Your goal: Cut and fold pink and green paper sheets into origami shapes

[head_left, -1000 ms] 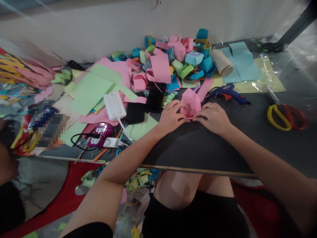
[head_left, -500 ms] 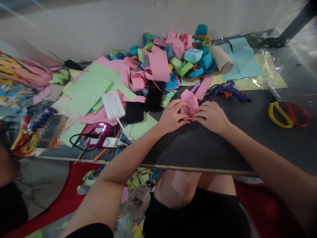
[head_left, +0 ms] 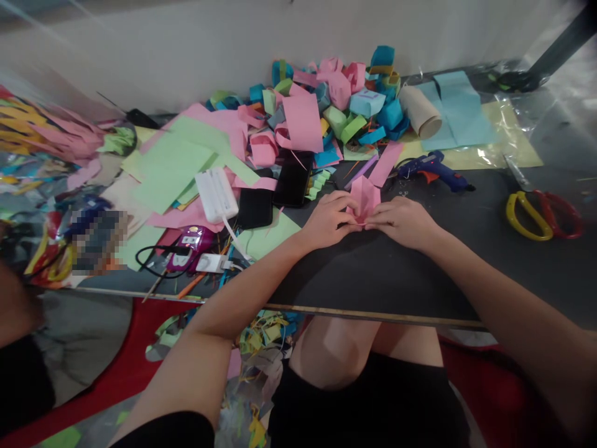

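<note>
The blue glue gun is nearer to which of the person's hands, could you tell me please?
Right. The right hand is just below the blue glue gun in the picture, slightly left; the left hand is farther left, across the pink paper.

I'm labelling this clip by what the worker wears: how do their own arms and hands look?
The left hand and right hand are ungloved, with bare wrists and forearms. A black sleeve ends on the left upper arm; no right sleeve shows.
</note>
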### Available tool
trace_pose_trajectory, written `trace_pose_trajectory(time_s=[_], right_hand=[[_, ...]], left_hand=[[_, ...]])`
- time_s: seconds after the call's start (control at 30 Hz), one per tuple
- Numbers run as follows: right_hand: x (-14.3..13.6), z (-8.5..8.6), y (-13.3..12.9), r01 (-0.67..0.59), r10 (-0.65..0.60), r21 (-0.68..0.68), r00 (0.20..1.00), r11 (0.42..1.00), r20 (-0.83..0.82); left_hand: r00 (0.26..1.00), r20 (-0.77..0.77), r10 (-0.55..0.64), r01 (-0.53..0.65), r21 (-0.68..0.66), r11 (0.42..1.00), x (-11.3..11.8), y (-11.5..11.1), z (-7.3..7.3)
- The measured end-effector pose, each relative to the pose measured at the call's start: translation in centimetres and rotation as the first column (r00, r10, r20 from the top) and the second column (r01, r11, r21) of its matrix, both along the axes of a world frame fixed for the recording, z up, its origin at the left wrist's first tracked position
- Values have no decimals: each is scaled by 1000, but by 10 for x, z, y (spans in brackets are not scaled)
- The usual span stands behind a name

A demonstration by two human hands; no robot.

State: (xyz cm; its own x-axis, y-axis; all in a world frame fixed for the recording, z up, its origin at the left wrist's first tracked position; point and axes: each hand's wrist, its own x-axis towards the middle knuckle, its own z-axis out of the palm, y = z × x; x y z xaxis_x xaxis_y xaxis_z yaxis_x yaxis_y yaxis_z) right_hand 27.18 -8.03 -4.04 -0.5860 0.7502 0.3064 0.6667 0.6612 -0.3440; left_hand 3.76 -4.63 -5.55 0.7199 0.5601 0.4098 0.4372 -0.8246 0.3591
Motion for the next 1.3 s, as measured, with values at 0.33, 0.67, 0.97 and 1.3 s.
trace_pose_trajectory(time_s=[0.33,0.67,0.97,1.3], right_hand=[[3,1,-2,3,0,36,997,999,-82],[-3,-6,0,48,-45,123,999,991,-30],[1,-5,2,22,-17,121,999,992,-42],[-2,-1,-1,15,-15,186,1000,982,-3]], left_hand=[[999,-16,-28,28,33,999,-11,12,-2],[999,-19,39,-40,-28,999,-7,4,0],[996,-91,-8,16,93,996,-7,2,4],[994,-84,75,-68,81,994,-6,-7,5]])
